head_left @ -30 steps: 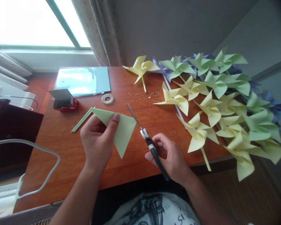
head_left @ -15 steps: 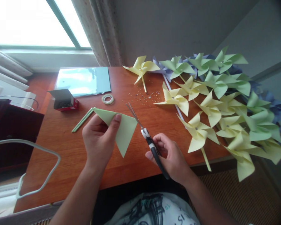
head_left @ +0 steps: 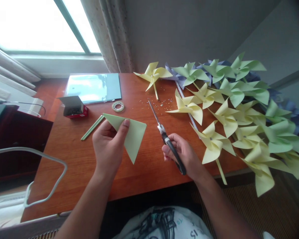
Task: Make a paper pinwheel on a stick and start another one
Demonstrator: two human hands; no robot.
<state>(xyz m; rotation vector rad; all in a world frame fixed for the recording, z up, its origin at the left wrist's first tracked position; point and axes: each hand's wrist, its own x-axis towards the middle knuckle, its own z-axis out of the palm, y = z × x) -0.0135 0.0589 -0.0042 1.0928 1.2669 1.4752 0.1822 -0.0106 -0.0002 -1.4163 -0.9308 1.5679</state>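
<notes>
A folded piece of light green paper (head_left: 135, 137) is pinched between the thumb and fingers of my left hand (head_left: 111, 142), held above the table with a pointed corner hanging down. My right hand (head_left: 180, 152) grips a pair of scissors (head_left: 168, 141) with black and white handles. Their blades look closed and point up and away, a short gap to the right of the paper. Green paper sticks (head_left: 92, 128) lie on the table just beyond my left hand.
Many yellow pinwheels (head_left: 210, 141), green pinwheels (head_left: 233, 89) and purple ones fill the table's right side. Tiny scraps (head_left: 161, 104) lie mid-table. Farther left are a tape roll (head_left: 118, 106), an open red box (head_left: 76, 111) and a shiny folder (head_left: 92, 88). A white tube (head_left: 62, 162) curves at the left edge.
The scissors have moved away from the paper's right corner, to the right, and their blades have come together. The paper stays in my left hand. The view has shifted slightly.
</notes>
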